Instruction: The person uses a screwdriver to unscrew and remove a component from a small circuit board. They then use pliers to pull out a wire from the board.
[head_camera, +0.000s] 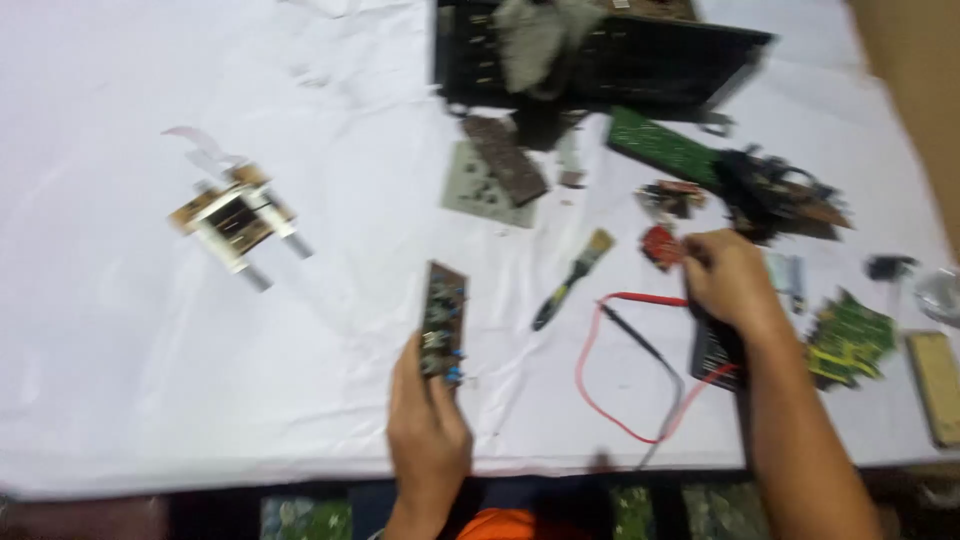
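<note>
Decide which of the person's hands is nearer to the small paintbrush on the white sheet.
Right. The right hand lies just right of the paintbrush, beside a small red part. The left hand sits lower left, gripping a narrow circuit board.

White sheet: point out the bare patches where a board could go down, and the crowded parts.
Bare sheet lies left of the left hand, below the small board with white rollers. Another patch lies between brush and that board. Crowded around the right hand and black chassis.

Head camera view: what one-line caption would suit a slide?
Left hand holds a narrow brown circuit board over a white table while the right hand reaches among scattered parts.
</note>
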